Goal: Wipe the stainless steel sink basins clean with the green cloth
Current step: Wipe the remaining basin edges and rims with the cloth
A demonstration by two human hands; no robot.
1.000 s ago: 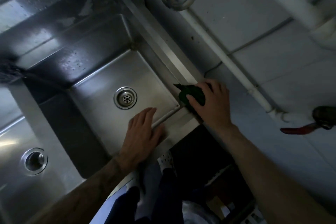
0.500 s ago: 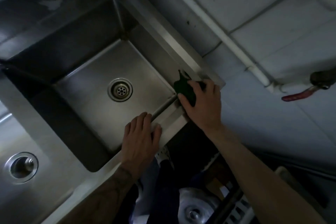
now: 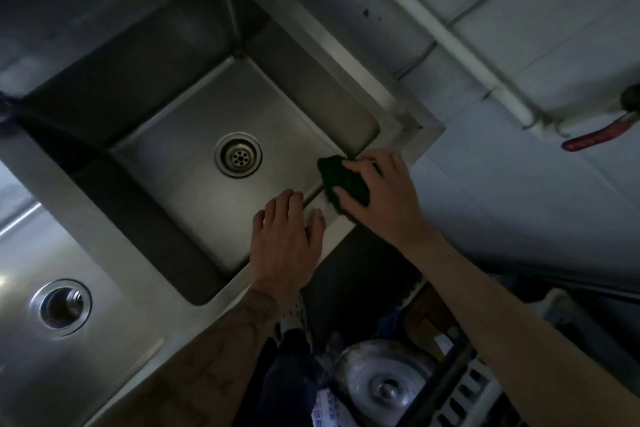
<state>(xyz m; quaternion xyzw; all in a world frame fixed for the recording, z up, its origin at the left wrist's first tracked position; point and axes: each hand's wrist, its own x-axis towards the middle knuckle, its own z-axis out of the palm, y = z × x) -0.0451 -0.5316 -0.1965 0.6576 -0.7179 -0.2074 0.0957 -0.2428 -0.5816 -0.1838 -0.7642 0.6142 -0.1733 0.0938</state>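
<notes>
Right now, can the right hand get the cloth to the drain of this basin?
Probably yes. The right hand holds the green cloth at the basin's near rim, and the basin floor up to the drain looks bare. The left hand rests on the rim, off that path.

White pipe point(image 3: 446, 35) running diagonally along tiled wall point(image 3: 540, 0). Red lever point(image 3: 594, 139) at right edge, just beside pipe end. Metal lid point(image 3: 384, 388) and white rack point(image 3: 474, 395) below, near a shoe point(image 3: 294, 317).
</notes>
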